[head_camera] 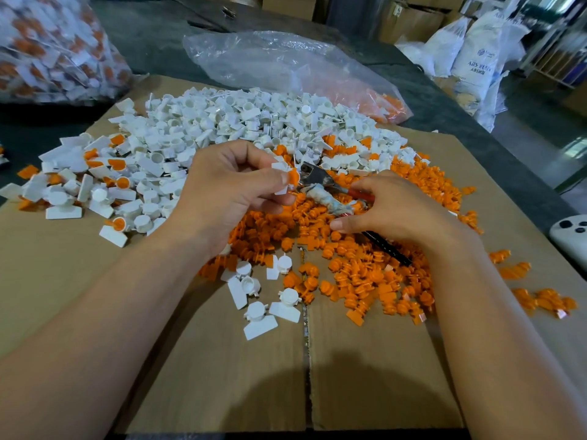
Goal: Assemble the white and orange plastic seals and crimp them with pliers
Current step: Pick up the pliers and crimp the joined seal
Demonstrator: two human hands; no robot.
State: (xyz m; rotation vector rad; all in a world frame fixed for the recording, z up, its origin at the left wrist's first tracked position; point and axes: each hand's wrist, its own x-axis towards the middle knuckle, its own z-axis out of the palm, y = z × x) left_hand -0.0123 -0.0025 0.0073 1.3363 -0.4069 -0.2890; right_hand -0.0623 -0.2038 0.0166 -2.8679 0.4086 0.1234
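Left hand (228,188) pinches one joined seal (287,178), right hand's (400,211) grip holds the pliers (317,181); a few finished seals (108,163) lie aside, while a large white pile (238,122) and orange pile (355,268) remain.

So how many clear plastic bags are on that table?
2: a full bag at far left, a nearly empty bag behind the white pile. Others may lie outside the view.

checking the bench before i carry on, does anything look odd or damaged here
The pliers in the right hand look patched: one handle is wrapped in grubby white tape. Nothing else stands out.
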